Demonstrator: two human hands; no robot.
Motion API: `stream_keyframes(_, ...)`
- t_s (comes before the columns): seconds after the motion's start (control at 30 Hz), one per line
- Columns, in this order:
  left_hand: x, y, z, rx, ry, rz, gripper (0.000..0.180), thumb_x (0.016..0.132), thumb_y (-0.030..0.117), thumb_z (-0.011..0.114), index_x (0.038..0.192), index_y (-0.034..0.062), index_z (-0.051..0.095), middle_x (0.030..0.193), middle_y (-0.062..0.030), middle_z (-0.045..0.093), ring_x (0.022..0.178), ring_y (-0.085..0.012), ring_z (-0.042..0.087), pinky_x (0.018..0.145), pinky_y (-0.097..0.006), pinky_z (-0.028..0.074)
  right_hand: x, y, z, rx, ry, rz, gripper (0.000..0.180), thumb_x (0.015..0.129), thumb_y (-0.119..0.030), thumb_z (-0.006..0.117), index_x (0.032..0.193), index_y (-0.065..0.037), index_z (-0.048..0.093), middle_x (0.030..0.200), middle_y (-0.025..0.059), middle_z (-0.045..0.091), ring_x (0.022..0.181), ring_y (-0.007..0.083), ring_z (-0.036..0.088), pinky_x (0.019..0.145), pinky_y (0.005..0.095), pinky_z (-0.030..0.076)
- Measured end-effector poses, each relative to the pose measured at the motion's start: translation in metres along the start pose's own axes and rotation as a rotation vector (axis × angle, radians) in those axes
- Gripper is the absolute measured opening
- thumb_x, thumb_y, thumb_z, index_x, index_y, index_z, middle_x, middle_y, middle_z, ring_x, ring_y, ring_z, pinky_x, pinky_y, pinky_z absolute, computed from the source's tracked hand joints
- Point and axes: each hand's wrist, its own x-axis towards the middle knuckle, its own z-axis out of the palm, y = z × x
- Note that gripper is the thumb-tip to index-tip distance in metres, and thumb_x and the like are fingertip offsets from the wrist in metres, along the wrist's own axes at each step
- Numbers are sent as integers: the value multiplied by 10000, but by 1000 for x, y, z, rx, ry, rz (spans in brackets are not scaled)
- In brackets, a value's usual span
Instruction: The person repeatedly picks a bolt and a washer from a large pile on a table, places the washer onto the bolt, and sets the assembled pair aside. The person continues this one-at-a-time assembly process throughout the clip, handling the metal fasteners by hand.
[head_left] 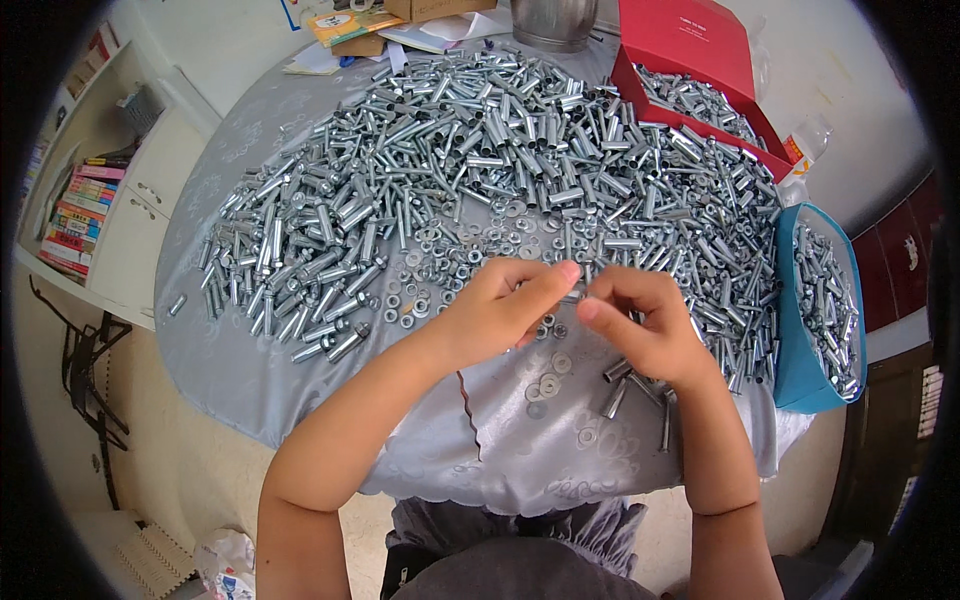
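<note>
My left hand is closed over the middle of the table, thumb and fingers pressed together. What lies in its grip is hidden. Close beside it, my right hand is curled, its thumb and bent fingers turned toward the left fingertips. A small bit of silver metal shows between the two hands, too small to name. Just beyond are loose nuts and washers, backed by a large heap of metal bolts and sleeves. Several flat washers lie nearer me, and a few metal sleeves rest by my right wrist.
A red box of metal parts stands at the back right, a teal fabric bin of bolts at the right edge. A metal bucket and papers sit at the back. A wavy dark strip lies near the front edge.
</note>
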Motion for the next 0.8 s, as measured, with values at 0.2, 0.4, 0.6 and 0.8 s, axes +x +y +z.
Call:
stream_keyframes(0.2,0,-1,-1,0,-33,0,420,887,379,473,640,47,544,521,56,409,462,-30,394,424,-203,305,2,-2,-2,41,3,-33,237,828,-211,595,698,-18,549,538,-37,455,460,38,352,424,218,275)
stream_keyframes(0.4,1,-3,-1,38,-39,14,433,884,401,472,639,53,552,519,56,421,463,-31,402,425,-205,309,1,8,2,68,38,-97,212,794,-186,639,737,-23,514,523,-54,398,477,24,341,437,201,272)
stream_keyframes(0.6,1,1,2,132,-32,72,455,911,370,434,566,75,413,491,43,329,446,-59,317,432,-229,317,-1,4,-1,37,-63,40,231,819,-213,607,719,-21,526,522,-39,391,490,37,333,439,220,275)
stream_keyframes(0.8,0,2,0,127,-46,45,436,910,372,433,625,45,473,517,35,379,471,-56,358,440,-223,320,3,3,4,-17,-12,-107,362,875,-272,523,622,-15,538,516,-14,434,479,55,358,432,239,296)
